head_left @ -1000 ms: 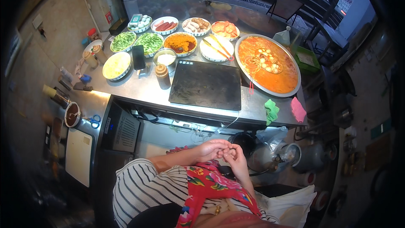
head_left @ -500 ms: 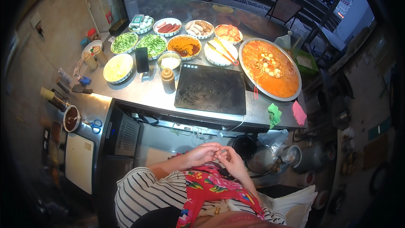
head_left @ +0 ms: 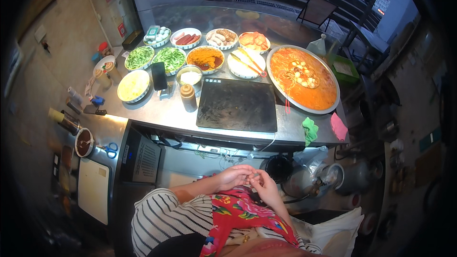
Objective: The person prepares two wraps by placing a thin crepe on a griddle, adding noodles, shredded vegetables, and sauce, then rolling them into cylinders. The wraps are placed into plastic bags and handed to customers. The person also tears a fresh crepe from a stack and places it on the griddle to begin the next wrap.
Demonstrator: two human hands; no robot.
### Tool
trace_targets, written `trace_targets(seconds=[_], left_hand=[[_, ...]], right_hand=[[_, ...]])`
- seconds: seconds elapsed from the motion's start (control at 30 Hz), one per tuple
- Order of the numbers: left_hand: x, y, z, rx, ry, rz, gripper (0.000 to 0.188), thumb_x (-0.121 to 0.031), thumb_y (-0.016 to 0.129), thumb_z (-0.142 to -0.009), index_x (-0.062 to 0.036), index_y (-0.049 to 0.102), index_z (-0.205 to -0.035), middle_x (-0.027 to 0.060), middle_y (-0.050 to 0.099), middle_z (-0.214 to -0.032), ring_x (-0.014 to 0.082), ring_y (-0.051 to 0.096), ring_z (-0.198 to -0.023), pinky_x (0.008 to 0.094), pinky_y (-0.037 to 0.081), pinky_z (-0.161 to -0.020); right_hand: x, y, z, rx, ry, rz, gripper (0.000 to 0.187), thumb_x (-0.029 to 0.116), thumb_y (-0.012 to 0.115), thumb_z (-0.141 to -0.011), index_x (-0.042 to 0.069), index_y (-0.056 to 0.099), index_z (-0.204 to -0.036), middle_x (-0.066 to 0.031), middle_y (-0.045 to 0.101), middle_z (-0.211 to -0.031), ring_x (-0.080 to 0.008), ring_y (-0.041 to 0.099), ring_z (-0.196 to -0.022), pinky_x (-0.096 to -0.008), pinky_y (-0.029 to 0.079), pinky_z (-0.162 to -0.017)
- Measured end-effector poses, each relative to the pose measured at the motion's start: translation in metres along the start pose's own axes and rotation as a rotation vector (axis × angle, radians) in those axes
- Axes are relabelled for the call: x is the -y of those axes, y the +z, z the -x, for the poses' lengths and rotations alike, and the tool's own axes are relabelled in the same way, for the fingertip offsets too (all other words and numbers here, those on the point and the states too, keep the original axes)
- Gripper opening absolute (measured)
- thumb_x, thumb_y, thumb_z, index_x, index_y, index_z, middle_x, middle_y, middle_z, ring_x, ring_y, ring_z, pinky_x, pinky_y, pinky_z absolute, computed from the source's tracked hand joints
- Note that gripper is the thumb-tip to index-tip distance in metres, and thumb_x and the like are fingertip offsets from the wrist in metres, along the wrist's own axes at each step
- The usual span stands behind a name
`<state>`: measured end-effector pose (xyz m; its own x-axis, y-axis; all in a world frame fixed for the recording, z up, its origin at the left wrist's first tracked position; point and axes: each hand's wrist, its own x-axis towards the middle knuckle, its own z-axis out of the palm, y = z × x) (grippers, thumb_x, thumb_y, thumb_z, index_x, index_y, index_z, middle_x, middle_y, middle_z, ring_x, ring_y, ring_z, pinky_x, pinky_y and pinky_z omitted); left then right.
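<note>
In front of the red floral apron (head_left: 243,207), my left hand (head_left: 233,178) and my right hand (head_left: 265,188) meet with curled fingers. Their fingertips touch one another. Whatever lies between them, if anything, is too small to make out. Both hands are below the counter's near edge, apart from everything on top. Beyond them lies a flat black griddle plate (head_left: 236,107). A squeeze bottle (head_left: 188,99) of brown sauce stands at its left, and a phone (head_left: 159,76) rests on a stand farther left.
Bowls of shredded cucumber (head_left: 170,60), sausages (head_left: 186,38) and yellow shreds (head_left: 134,85) line the counter (head_left: 166,112). A large pan of red broth (head_left: 314,97) sits at right, near green (head_left: 310,131) and pink cloths (head_left: 338,126). Scissors (head_left: 111,150) and a cutting board (head_left: 94,190) lie left. A gas cylinder (head_left: 359,177) stands below.
The view has shifted slightly. My hands stay together at the apron, with only small finger movement. Nothing on the counter has visibly moved.
</note>
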<state>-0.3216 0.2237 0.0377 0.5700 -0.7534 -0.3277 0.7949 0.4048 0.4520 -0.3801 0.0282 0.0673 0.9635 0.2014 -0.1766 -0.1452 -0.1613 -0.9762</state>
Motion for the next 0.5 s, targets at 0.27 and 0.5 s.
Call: trace_targets(seconds=[0.27,0.5], left_hand=[[0.001,0.009,-0.009,0.044,-0.046,-0.042,0.017,-0.008,0.055,-0.101,-0.0037,0.063,-0.115,0.0072,0.067,-0.104,0.0146,0.066,-0.096,0.0284,0.055,-0.088],[0.004,0.007,-0.013,-0.033,-0.051,-0.073,0.016,-0.008,0.056,-0.100,-0.0048,0.064,-0.113,0.0072,0.068,-0.103,0.0149,0.067,-0.095,0.0300,0.055,-0.089]], right_hand=[[-0.014,-0.007,0.007,-0.061,0.030,-0.014,0.040,0.017,0.065,-0.098,0.000,0.053,-0.131,-0.0069,0.069,-0.092,-0.0127,0.066,-0.079,-0.0261,0.052,-0.071],[-0.002,-0.012,0.008,0.013,0.035,0.062,0.038,0.010,0.061,-0.101,-0.002,0.049,-0.135,-0.0057,0.066,-0.097,-0.0111,0.065,-0.085,-0.0245,0.053,-0.076]])
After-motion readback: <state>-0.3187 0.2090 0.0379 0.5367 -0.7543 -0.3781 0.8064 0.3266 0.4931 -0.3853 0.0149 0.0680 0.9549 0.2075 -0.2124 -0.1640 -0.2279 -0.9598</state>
